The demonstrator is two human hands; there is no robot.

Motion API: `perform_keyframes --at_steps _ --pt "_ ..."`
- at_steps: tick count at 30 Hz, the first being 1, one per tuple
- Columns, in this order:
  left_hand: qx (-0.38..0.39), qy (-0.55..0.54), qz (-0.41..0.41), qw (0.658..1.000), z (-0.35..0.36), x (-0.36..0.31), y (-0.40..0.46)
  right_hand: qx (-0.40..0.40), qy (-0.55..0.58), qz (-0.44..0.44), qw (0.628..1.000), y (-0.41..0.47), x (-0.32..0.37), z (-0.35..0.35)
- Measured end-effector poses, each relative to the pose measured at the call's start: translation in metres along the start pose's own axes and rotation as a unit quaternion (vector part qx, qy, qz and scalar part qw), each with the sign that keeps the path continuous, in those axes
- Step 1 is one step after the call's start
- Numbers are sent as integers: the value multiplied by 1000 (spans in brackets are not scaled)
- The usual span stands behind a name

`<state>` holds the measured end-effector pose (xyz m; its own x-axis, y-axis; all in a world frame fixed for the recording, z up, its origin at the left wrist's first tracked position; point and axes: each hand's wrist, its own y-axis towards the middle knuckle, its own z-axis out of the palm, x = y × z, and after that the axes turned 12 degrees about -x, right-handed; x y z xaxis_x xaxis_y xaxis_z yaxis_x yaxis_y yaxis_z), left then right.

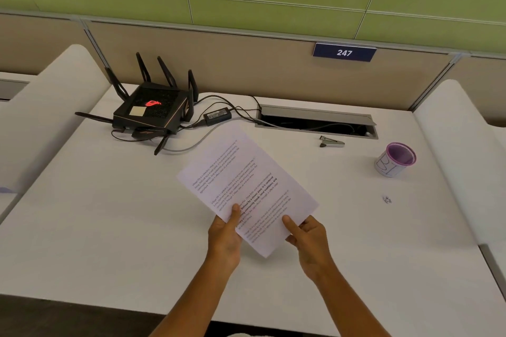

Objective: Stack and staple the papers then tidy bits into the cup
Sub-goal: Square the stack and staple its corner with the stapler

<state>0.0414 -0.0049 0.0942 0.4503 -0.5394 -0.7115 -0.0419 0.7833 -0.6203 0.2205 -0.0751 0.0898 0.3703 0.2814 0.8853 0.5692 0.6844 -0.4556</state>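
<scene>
White desk (pixel 109 227), printed papers (pixel 246 186) at centre pinched by left hand (pixel 224 238) and right hand (pixel 312 241), stapler (pixel 331 142) at one o'clock, purple-rimmed cup (pixel 394 160) at two o'clock, small bits (pixel 387 199) at three o'clock.

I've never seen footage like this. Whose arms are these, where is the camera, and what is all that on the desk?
No machine here: a person wears a camera on the head, looking down at their own arms. The left hand and right hand together hold printed papers by the near edge, above a white desk. Farther right lie a small stapler, a purple-rimmed cup and a tiny scrap, too small to identify. At the back left sits a black router with antennas and its power adapter, cables leading towards an open cable slot. A sign reads 247.
</scene>
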Motion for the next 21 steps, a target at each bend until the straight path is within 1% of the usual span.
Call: perform_keyframes --at_steps 3,6,8,9,11,13,15,17,20,21 --pt "-3 5 -2 1000 -2 0 3 -39 -9 -4 999 2 3 1" --pt "-32 -26 11 999 -21 -20 25 -44 -39 -20 998 11 15 -14" --pt "-43 -3 24 999 -39 -40 41 -39 -78 -35 996 18 23 -29" --pt "-39 38 28 998 -47 -49 46 -37 -97 -40 994 21 27 -36" --pt "0 155 35 987 -56 -62 52 -32 -130 -50 990 25 32 -46" --pt "50 258 48 964 -55 -66 54 -27 -164 -69 984 27 36 -50" --pt "78 314 73 943 -46 -67 55 -23 -186 -92 978 26 41 -49" --pt "78 315 98 941 -35 -66 52 -27 -195 -116 974 24 45 -46" --pt "52 262 120 956 -24 -66 48 -41 -184 -156 970 20 51 -41" --pt "46 254 138 956 -22 -67 47 -45 -175 -167 969 18 53 -41"
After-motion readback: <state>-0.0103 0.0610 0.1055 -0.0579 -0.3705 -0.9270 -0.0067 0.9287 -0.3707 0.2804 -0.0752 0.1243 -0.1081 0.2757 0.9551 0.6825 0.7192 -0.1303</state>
